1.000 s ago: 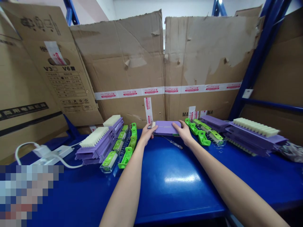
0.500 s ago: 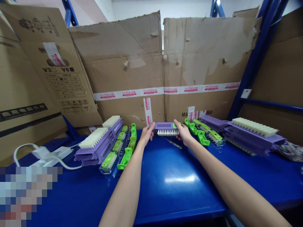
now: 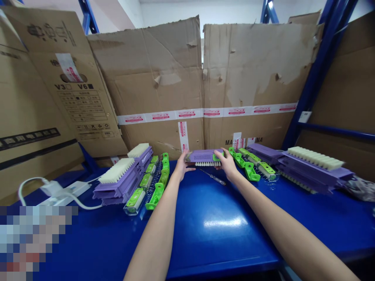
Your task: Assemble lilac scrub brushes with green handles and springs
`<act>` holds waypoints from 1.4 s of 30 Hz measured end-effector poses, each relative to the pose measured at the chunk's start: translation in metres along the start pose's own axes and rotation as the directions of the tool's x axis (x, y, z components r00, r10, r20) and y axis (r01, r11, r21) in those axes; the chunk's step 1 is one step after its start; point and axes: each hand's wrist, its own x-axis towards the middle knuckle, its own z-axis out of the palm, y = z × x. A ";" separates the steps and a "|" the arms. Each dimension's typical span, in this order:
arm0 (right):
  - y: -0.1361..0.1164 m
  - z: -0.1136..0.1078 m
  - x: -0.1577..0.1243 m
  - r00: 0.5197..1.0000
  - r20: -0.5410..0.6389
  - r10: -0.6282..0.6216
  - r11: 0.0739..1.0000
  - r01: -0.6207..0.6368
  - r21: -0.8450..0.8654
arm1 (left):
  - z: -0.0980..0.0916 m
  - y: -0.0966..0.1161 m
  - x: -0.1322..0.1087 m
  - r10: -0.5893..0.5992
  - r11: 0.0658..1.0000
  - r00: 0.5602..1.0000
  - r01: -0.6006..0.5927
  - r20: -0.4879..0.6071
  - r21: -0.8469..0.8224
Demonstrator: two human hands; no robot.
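Purple brush [image 3: 202,157], perforated casing with pale bristle tufts, over the glossy blue worktop [image 3: 211,242]. The right hand [image 3: 227,163] grasps one end; the left hand [image 3: 181,166], spread at the other, shows no determinable grip. One second earlier, a smooth face showed.

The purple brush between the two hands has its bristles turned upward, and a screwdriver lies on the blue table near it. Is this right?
Not quite: the head view shows the bristles turned downward. The purple brush is indeed between the left hand and right hand, and the screwdriver lies near it on the blue table.
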 end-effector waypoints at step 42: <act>0.008 0.004 -0.006 0.585 0.629 -0.513 -0.001 0.732 -0.682 | -0.001 -0.011 0.010 0.032 0.960 0.929 -0.131 -0.369 -0.248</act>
